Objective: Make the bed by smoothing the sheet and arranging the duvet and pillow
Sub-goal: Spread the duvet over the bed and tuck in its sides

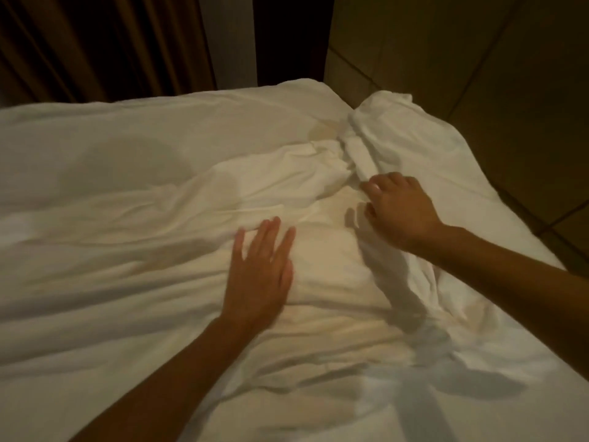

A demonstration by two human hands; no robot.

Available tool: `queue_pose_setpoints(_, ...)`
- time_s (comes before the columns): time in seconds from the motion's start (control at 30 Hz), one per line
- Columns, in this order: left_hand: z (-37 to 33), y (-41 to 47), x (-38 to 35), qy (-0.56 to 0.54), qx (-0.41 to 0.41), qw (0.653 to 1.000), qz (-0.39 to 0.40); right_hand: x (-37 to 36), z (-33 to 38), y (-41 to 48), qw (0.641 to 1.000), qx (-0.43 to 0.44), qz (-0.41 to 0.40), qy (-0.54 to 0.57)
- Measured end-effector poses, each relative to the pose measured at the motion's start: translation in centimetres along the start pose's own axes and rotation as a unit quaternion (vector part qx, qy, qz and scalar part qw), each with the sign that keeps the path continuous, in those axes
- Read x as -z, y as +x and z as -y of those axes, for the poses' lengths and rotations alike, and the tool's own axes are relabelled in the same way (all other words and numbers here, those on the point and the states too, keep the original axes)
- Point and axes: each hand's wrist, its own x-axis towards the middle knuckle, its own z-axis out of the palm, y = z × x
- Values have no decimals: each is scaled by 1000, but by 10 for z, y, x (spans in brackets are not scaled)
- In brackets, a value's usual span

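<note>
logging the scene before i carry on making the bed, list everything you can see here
bedding: one spread, white, wrinkled, covers the bed; sheet or duvet unclear
bunched fold: one, white, far right part of the bed
curtain: one, brown, pleated, behind the bed at upper left
tiles: several, dull beige, right of the bed
left hand: one, fingers straight, flat on the bedding mid-bed
right hand: one, fingers curled at the near end of the bunched fold; grip unclear
</note>
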Motion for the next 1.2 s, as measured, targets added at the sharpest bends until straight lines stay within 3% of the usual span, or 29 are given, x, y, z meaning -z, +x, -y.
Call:
queue_pose_setpoints(0.1,-5,-20,-35,-16,-8,997,75,-26,9,24,996,30,67,-45)
queue_pose_setpoints(0.23,4,-34,-58,-21,-12,993,115,-108,-25,-8,981,-44,162,-94)
queue_pose_setpoints(0.33,1,-32,-59,-12,-16,993,117,-144,-40,-26,980,-107,159,-45)
queue_pose_setpoints(0.67,-1,-24,-60,40,-9,990,134,-200,-25,-18,993,-118,10,13)
queue_pose_setpoints(0.83,2,-22,-63,51,-24,992,110,-209,-27,-15,993,-112,-21,22)
queue_pose_setpoints(0.97,-6,7,-54,13,-38,996,73,-192,-29,-9,995,-85,-33,33)
queue_pose_setpoints(1.1,-23,79,-37,-44,-54,998,-4,-141,-40,36,985,-45,-159,54)
queue_pose_setpoints(1.2,-25,153,-34,-23,0,999,-43,-96,-44,103,979,-21,-201,35)
